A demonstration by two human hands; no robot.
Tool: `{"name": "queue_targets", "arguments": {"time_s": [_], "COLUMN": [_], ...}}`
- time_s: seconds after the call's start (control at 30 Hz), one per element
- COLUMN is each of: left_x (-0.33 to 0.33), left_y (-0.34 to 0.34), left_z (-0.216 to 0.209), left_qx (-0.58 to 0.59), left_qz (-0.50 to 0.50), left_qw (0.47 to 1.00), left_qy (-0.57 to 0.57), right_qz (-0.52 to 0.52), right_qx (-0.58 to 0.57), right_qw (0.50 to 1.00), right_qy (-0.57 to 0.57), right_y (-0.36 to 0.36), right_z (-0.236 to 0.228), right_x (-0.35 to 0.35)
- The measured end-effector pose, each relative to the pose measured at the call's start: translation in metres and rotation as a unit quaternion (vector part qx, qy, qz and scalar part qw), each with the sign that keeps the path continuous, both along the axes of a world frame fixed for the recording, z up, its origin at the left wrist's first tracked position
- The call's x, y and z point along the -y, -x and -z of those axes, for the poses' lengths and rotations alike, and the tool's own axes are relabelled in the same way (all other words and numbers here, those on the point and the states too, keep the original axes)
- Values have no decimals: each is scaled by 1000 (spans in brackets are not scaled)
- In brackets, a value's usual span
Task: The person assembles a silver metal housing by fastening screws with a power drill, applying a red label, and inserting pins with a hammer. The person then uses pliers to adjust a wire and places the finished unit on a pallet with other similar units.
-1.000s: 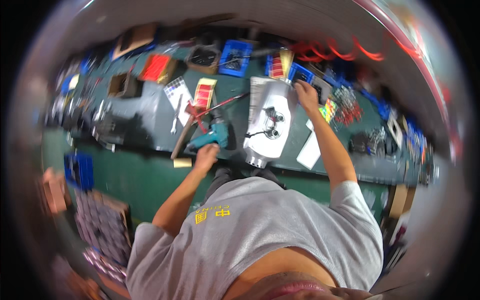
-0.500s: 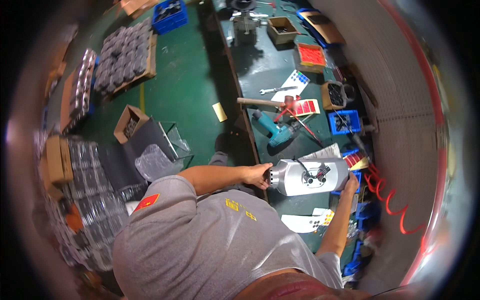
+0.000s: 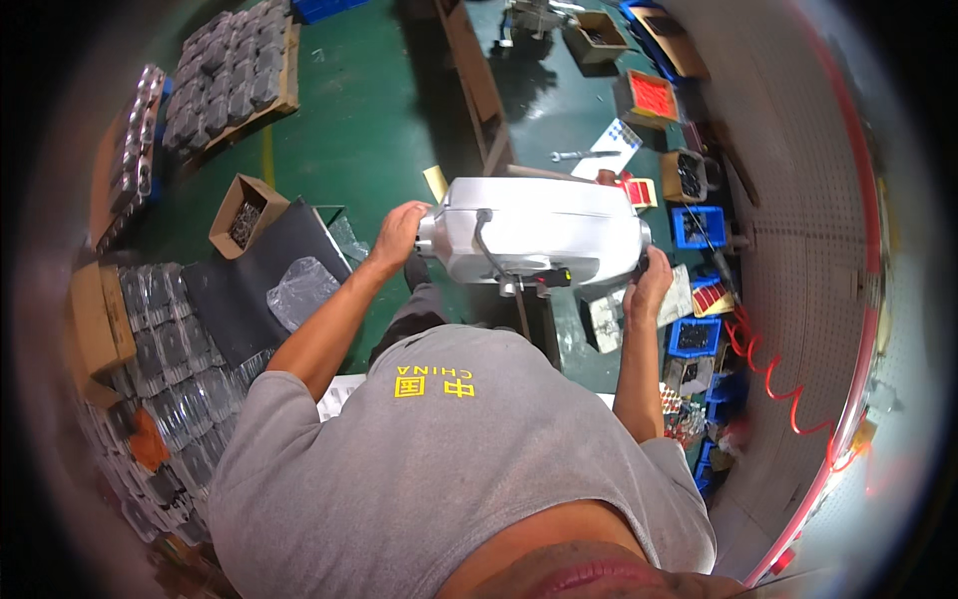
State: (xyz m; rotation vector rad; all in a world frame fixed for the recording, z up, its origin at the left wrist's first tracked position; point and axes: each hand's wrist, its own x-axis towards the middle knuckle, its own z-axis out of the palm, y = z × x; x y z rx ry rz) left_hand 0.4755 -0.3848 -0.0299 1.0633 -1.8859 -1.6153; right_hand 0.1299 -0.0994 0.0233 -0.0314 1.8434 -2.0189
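Both my hands hold up a silver metal housing (image 3: 549,220), a bulky rounded body with a short round collar at each end. My left hand (image 3: 401,235) grips the slotted left collar, fingers closed round it. At the right end my right hand (image 3: 651,285) is closed on the other collar. A black cable (image 3: 486,245) runs down the housing's side to fittings and a dark connector (image 3: 547,280) along its lower edge. The housing hangs above the bench edge and hides part of the bench.
On the green bench lie a wrench (image 3: 589,156) and a partly hidden hammer (image 3: 606,177). Blue bins (image 3: 699,228) and a carton of red parts (image 3: 651,96) line its far right side. A red coiled hose (image 3: 783,384) hangs there. A black chair (image 3: 244,299) stands to my left.
My hands have lifted the housing and carried it up and left. It has rolled, so the face with the connector now points toward me. The teal power drill is now hidden behind it.
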Motion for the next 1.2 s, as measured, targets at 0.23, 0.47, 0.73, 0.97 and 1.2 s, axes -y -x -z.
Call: {"name": "queue_targets", "arguments": {"time_s": [0.23,0.47,0.73,0.97,1.2], "left_x": [91,180,248,312,370], "left_y": [-109,-168,-187,-184,-207], "left_z": [-17,-98,-123,-92,-88], "left_qx": [6,-84,-180,-189,-175], "left_qz": [-163,-261,-379,-456,-543], "left_qw": [985,946,908,868,819], "left_qy": [47,173,16,53,68], "right_qz": [-109,-206,-283,-295,-361], "right_qx": [27,8,9,32,78], "right_qw": [993,975,945,947,924], "right_qy": [-27,83,162,126,96], "right_y": [-76,-113,-128,-143,-172], "right_z": [-23,-74,-112,-50,-47], "right_x": [160,298,442,549,685]}}
